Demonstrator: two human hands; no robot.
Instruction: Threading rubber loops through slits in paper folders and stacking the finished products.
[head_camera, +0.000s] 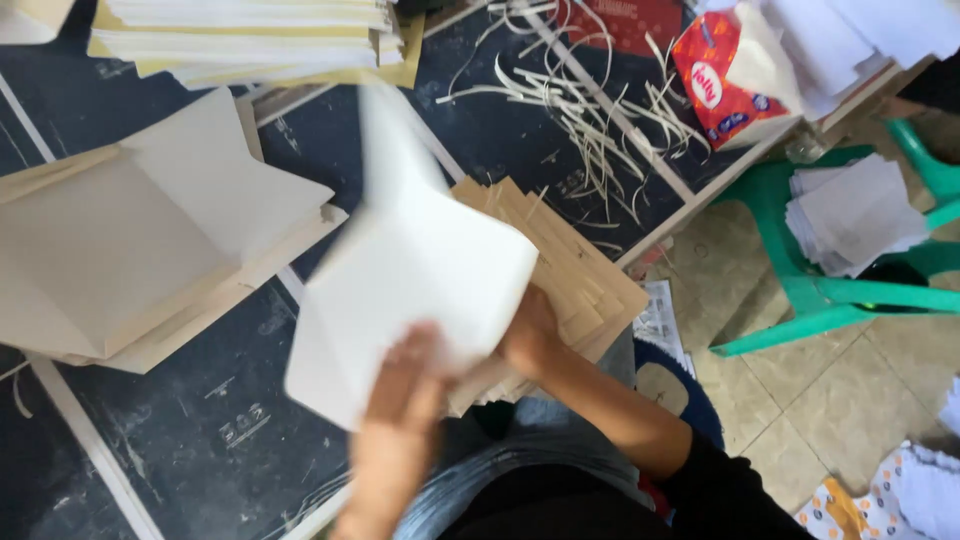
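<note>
A white folded paper sheet, blurred by motion, is lifted above the dark worktable. My left hand holds its lower edge from below, fingers spread against the paper. My right hand grips the sheet's right corner, with its fingers hidden behind the paper. Just under the sheet and my right hand lies a fanned stack of brown cardboard pieces near the table's edge.
A pile of folded white sheets lies at the left, and a paper stack at the top. Thin paper strips are scattered beside a red tissue pack. A green plastic chair holding papers stands on the tiled floor.
</note>
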